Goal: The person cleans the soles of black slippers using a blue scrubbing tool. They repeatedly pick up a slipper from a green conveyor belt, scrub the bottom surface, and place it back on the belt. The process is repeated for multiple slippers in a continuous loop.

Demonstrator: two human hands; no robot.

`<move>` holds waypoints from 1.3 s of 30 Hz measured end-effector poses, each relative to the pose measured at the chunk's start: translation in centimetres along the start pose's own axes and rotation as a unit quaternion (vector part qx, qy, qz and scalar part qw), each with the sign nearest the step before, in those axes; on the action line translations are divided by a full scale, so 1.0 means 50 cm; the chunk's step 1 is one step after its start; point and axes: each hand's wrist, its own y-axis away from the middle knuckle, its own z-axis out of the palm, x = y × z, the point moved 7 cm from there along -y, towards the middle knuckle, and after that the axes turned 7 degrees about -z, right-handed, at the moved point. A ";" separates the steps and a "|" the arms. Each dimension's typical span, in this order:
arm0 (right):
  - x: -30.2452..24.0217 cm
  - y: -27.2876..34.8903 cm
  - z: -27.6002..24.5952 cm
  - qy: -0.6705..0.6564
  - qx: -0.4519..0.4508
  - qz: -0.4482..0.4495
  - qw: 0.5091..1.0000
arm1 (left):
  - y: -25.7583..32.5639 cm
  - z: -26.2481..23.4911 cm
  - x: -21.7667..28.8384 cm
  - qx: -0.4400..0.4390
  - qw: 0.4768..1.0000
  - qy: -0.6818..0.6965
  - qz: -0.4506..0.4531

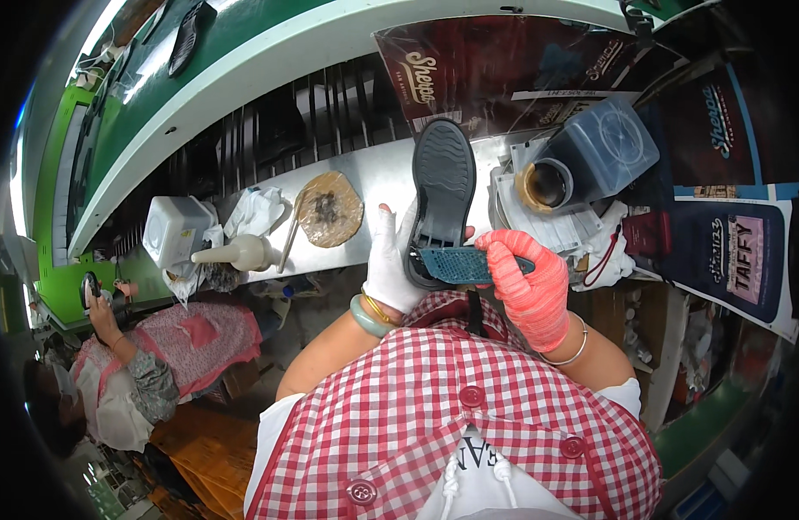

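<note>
A: We see the dark shoe sole (444, 186) standing tread-up over the bench (378, 178), its heel end sunk into our white-gloved left hand (393, 260), whose fingers wrap its lower edge.

B: And our red-gloved right hand (529, 282)?

A: Its fingers are shut on a blue brush (464, 264), laid across the sole's heel. Beyond it we see a squeeze bottle (235, 253) and a round pad (329, 208).

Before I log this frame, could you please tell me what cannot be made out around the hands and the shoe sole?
Head view only:
- Heel end of the dark shoe sole: covered by the left hand.
- Handle of the blue perforated tool: hidden inside the right hand.
- Contents of the grey tub: too dark to tell.
- Table front edge: hidden by the hands.
</note>
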 end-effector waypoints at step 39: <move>-0.032 -0.072 0.078 0.100 -0.340 0.095 0.930 | 0.015 -0.044 -0.046 -0.087 0.910 -0.161 -0.371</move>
